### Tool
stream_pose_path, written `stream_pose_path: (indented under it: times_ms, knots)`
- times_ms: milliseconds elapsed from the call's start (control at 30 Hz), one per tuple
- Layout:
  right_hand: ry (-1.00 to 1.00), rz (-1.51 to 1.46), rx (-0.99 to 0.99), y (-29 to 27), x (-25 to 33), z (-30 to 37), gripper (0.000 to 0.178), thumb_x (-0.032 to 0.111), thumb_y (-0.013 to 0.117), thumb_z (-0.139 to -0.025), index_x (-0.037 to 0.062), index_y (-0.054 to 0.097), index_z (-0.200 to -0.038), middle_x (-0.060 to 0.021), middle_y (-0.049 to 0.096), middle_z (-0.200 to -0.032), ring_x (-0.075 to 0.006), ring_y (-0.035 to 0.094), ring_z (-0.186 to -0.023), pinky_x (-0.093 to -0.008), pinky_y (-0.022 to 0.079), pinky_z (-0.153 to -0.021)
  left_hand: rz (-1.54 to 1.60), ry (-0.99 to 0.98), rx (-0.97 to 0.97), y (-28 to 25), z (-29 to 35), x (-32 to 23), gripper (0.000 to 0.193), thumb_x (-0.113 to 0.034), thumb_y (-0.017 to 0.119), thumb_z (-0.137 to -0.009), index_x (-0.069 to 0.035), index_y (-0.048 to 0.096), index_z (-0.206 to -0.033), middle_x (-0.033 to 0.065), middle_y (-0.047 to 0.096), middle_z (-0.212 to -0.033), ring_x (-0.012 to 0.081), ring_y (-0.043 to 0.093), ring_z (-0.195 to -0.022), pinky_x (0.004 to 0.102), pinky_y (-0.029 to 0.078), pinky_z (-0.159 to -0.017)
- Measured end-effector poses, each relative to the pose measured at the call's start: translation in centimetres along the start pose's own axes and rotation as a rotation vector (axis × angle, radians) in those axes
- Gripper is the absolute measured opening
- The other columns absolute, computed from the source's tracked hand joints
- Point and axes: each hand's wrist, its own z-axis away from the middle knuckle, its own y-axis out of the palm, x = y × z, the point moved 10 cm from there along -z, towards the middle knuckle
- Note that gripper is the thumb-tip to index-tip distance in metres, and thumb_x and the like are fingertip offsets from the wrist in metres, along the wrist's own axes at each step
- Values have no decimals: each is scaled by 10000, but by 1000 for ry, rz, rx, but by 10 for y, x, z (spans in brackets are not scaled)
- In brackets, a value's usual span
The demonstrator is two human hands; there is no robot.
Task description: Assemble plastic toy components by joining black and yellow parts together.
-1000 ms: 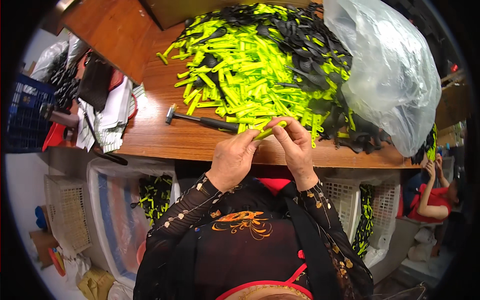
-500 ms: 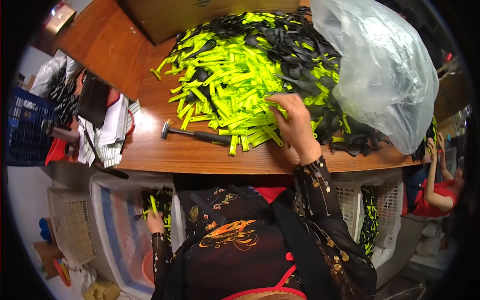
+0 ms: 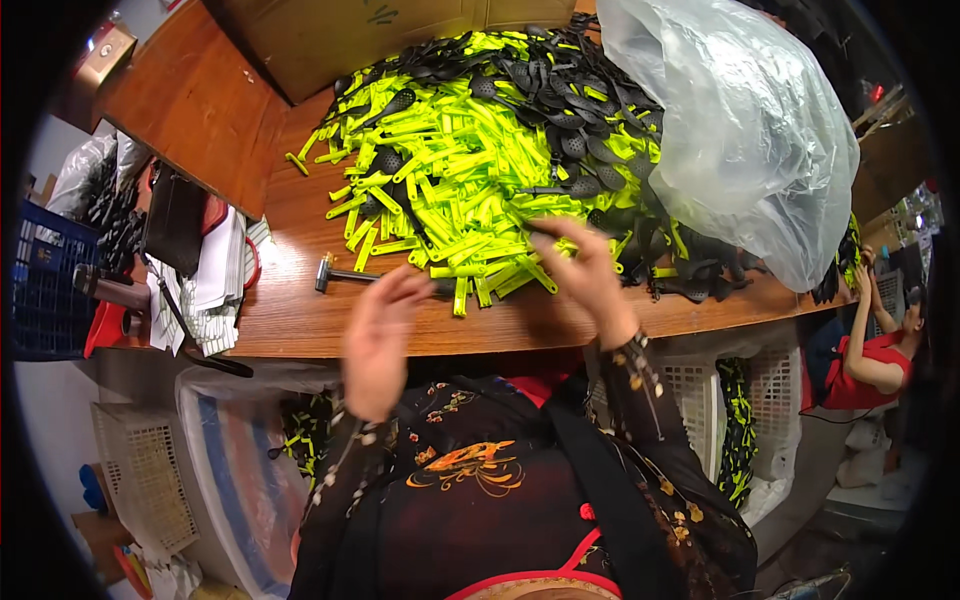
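My left hand [image 3: 378, 340], blurred by motion, is over the table's front edge beside the hammer [image 3: 345, 275]. Its fingers look loosely extended, and I see nothing in them. At the near right side of the pile, my right hand [image 3: 585, 280] hovers with thumb and forefinger slightly apart; nothing held shows clearly. Bright yellow-green plastic handles [image 3: 455, 190] are heaped in front of both hands. Black perforated spoon heads with stems [image 3: 575, 145] lie behind and right of them. The hammer's dark grip is partly hidden by my left hand.
A clear plastic bag [image 3: 740, 140] covers the table's right side. Behind the pile stands a cardboard box [image 3: 350, 40]. Papers [image 3: 215, 270] lie at left. Lined bins with black and green pieces [image 3: 310, 430] [image 3: 735, 430] flank me below. Another person [image 3: 880, 360] works at far right.
My left hand has come up from the lower left bin to the table edge; the green piece it held is no longer seen in it. My right hand has drawn slightly nearer to me.
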Motion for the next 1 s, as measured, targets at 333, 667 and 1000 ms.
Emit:
stream_pose_path:
  times_ms: [333,667,1000]
  knots:
    - [-206,603,-22,-4,10,-2,143,188,796,-858,97,747,-957,-61,706,-883,-285,641,-883,-399,465,-797,313,-423,-14,63,-8,88,314,-243,404,-1143,7,560,-1251,34,622,-803,173,697,-818,294,546,-844]
    - [-405,524,-84,6,26,-6,184,71,769,-844,116,704,-1009,-27,732,-929,-236,690,-940,-398,472,-888,208,-443,187,72,-14,117,430,-220,481,-1121,-4,461,-1492,46,679,-900,119,676,-854,267,547,-833]
    - [-593,371,392,26,72,28,303,17,762,-821,89,759,-1116,-80,746,-1040,-266,689,-843,-375,563,-738,240,-665,416,75,-10,80,384,-189,554,-1078,6,506,-1405,4,625,-828,88,621,-624,202,499,-584]
